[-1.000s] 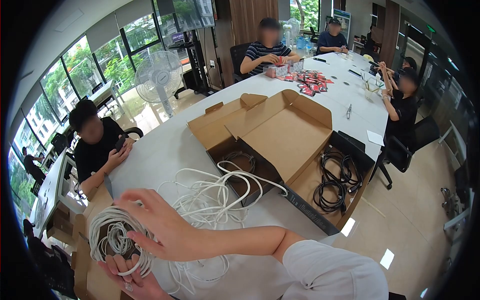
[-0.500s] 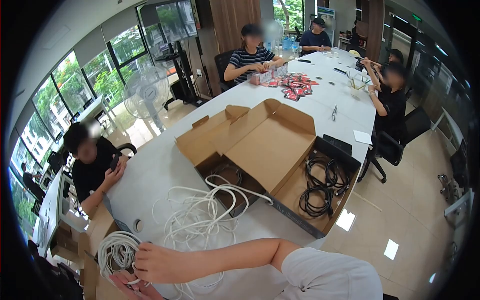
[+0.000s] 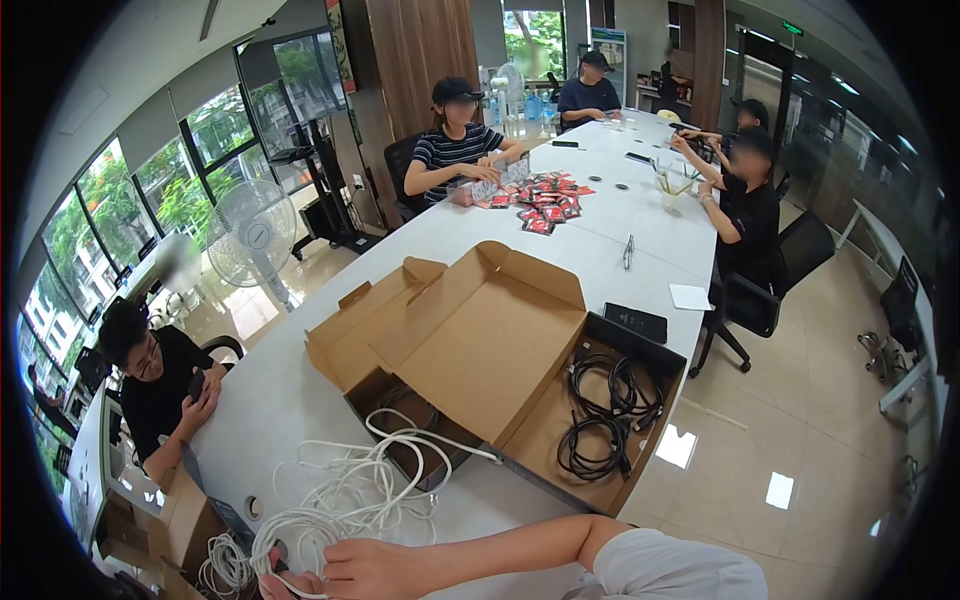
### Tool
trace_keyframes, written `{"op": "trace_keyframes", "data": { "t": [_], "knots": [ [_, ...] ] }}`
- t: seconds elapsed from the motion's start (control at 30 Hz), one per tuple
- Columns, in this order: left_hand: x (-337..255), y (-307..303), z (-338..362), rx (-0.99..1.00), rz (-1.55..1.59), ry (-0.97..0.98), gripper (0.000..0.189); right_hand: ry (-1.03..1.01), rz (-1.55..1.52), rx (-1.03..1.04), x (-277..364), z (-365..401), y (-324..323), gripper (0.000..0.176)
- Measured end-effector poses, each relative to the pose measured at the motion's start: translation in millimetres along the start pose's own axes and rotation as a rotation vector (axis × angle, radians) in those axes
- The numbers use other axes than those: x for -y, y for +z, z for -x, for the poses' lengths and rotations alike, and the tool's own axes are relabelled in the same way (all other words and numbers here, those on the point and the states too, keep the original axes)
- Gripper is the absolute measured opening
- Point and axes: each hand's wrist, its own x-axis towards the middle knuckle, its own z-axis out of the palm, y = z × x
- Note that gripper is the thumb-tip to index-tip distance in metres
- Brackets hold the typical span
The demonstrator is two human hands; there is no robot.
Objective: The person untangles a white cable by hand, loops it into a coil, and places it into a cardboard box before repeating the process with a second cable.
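My left hand (image 3: 290,586) is at the bottom of the view, partly cut off, with its fingers closed around loops of a white cable (image 3: 264,545). Close beside it, my right hand (image 3: 352,568) is curled on the same cable; its fingertips are mostly hidden. Beyond my hands, a loose tangle of white cable (image 3: 375,470) spreads over the table and reaches the open cardboard boxes. Another white cable coil (image 3: 226,566) lies to the left, at a cardboard box (image 3: 190,520) beside the table edge.
An open box (image 3: 530,400) holds coiled black cables (image 3: 595,445). A second open box (image 3: 375,320) stands left of it. A black case (image 3: 636,322), tweezers (image 3: 628,252) and red packets (image 3: 548,205) lie farther along the white table (image 3: 300,400). Several people sit around it.
The camera view has shifted, so the table appears lower and farther left. My hands have moved right from beside the boxed coil, and white cable loops now show in them.
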Motion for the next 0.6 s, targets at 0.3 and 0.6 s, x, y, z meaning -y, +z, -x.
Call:
{"op": "trace_keyframes", "data": {
  "t": [0.3,0.6],
  "knots": [
    [14,17,8,-0.321,-0.045,-0.053,0.031,0.024,-0.223,0.146,-11,2,0,0.019],
    [18,15,7,-0.254,-0.132,-0.151,0.054,0.311,-0.620,0.079,6,-5,-12,0.023]
  ]
}}
